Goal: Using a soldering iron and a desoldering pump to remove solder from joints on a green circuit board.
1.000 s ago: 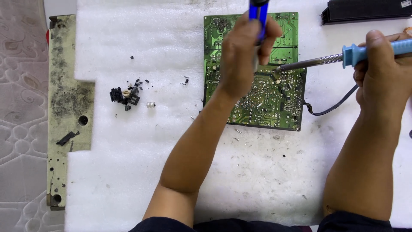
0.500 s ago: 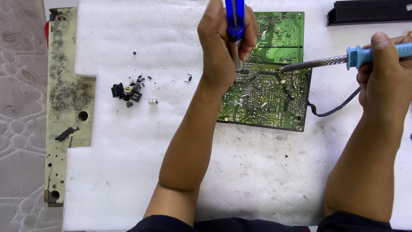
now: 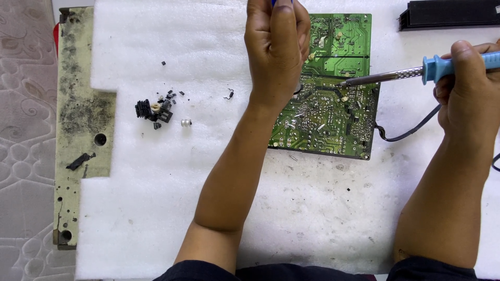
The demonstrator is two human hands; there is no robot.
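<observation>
A green circuit board (image 3: 333, 112) lies solder side up on a white foam sheet (image 3: 172, 208). My left hand (image 3: 277, 47) is closed round a blue-handled tool (image 3: 281, 2) held upright over the board's left half; only a sliver of blue shows at the top edge, and its tip is hidden behind the hand. My right hand (image 3: 469, 88) grips a soldering iron (image 3: 416, 74) by its light blue handle. The iron's metal tip rests on the board's middle, just right of my left hand.
A small heap of black removed parts (image 3: 153, 109), a tiny silver piece (image 3: 186, 123) and scattered bits lie left on the foam. A dirty metal plate (image 3: 78, 130) borders the foam's left edge. A black box (image 3: 448, 14) sits top right. The iron's black cord (image 3: 411, 130) trails right.
My left hand with the blue tool has moved left and up the board, so the tool now leaves the frame at the top. The soldering iron has held nearly still.
</observation>
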